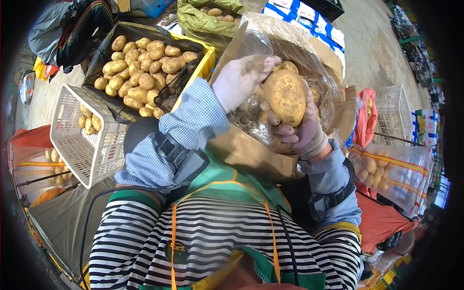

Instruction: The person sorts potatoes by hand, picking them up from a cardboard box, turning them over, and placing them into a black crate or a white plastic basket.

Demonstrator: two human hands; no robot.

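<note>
A large potato (285, 98) with dirt specks sits in my right hand (309, 128), whose fingers curl round its lower side. My left hand (243, 79) is beside the potato's upper left, palm turned partly up, with its fingers bent together near the potato's top; whether they pinch anything is too small to tell. Both hands wear pale, thin gloves. Below them is an open cardboard box (256, 153) lined with clear plastic, with smaller potatoes and loose dirt inside.
A yellow crate (208, 60) lined with black plastic holds several potatoes at the upper left. Beside it stands a tilted white basket (72, 140) with potatoes. A green bag (186, 21) is behind. Filled clear bags (382, 169) lie at the right. A person (82, 29) is at the upper left.
</note>
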